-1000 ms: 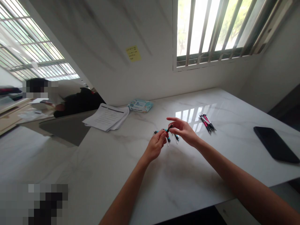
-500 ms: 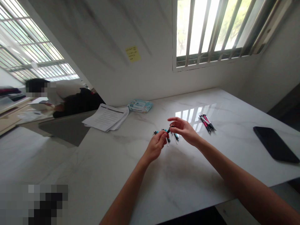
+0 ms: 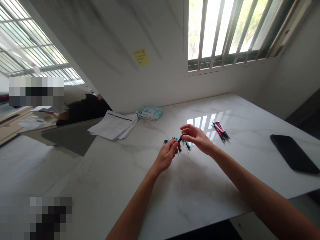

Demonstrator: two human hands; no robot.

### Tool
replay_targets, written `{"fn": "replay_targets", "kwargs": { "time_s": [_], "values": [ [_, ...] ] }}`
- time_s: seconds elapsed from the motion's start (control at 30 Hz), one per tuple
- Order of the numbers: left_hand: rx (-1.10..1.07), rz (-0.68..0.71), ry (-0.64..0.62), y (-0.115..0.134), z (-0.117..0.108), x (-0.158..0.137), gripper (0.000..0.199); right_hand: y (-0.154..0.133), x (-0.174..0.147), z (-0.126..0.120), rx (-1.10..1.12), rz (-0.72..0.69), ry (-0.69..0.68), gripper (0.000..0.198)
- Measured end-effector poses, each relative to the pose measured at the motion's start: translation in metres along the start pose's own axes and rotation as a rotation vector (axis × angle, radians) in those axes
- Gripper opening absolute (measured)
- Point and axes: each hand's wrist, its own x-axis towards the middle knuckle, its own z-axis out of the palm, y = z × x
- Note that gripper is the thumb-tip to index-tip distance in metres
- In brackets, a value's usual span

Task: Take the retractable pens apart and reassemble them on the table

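Note:
My left hand (image 3: 167,155) is closed around a pen (image 3: 180,138), with a red bit of its barrel showing at the fingertips. My right hand (image 3: 196,137) pinches the pen's black end between thumb and fingers. Most of the pen is hidden by my hands. Below and behind them lie several black and teal pen pieces (image 3: 187,145) and thin white sticks that look like refills (image 3: 178,151). Farther right is a small pile of red, white and black pens (image 3: 221,131).
A black phone-like slab (image 3: 293,153) lies at the right of the marble-patterned table (image 3: 200,200). Printed papers (image 3: 112,125) and a light-blue wipes pack (image 3: 150,113) sit by the wall. A yellow note (image 3: 141,57) is stuck above. Another person (image 3: 80,106) sits at the left.
The fingers of my right hand have shifted slightly at the pen's black end. My left hand stays in place. The other person's arm has moved at the left.

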Motion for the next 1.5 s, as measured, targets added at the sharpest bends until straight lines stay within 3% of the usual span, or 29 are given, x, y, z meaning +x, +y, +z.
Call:
{"fn": "replay_targets", "kwargs": {
  "time_s": [0.17, 0.37, 0.53, 0.7, 0.9, 1.1, 1.3, 1.4, 1.5],
  "values": [
    [-0.005, -0.001, 0.003, 0.000, 0.000, 0.000, 0.040, -0.002, 0.000, 0.000, 0.036, -0.010, -0.040, 0.043],
    [-0.010, -0.008, 0.001, 0.000, 0.000, 0.000, 0.040, -0.003, 0.000, 0.001, 0.004, 0.014, 0.010, 0.040],
    [-0.035, -0.016, -0.005, -0.003, 0.000, 0.001, 0.039, -0.002, 0.000, 0.000, 0.033, 0.054, 0.010, 0.052],
    [-0.053, -0.029, 0.001, -0.002, 0.000, 0.001, 0.039, 0.001, 0.001, -0.001, 0.013, 0.079, 0.011, 0.047],
    [-0.159, -0.079, -0.011, 0.002, 0.001, 0.001, 0.039, -0.005, 0.002, -0.004, 0.140, -0.003, 0.091, 0.043],
    [-0.143, 0.005, 0.016, 0.006, 0.008, 0.000, 0.037, -0.019, 0.000, -0.008, 0.230, 0.030, 0.133, 0.048],
    [-0.281, -0.055, -0.013, 0.007, 0.016, -0.003, 0.035, -0.022, 0.003, -0.019, 0.275, 0.042, 0.263, 0.042],
    [-0.389, -0.041, 0.004, 0.007, 0.013, -0.003, 0.033, -0.015, 0.006, -0.038, 0.067, 0.072, 0.310, 0.037],
    [-0.473, -0.029, 0.052, 0.009, 0.007, -0.001, 0.034, -0.003, 0.007, -0.062, -0.510, 0.098, 0.345, 0.027]
  ]
}}
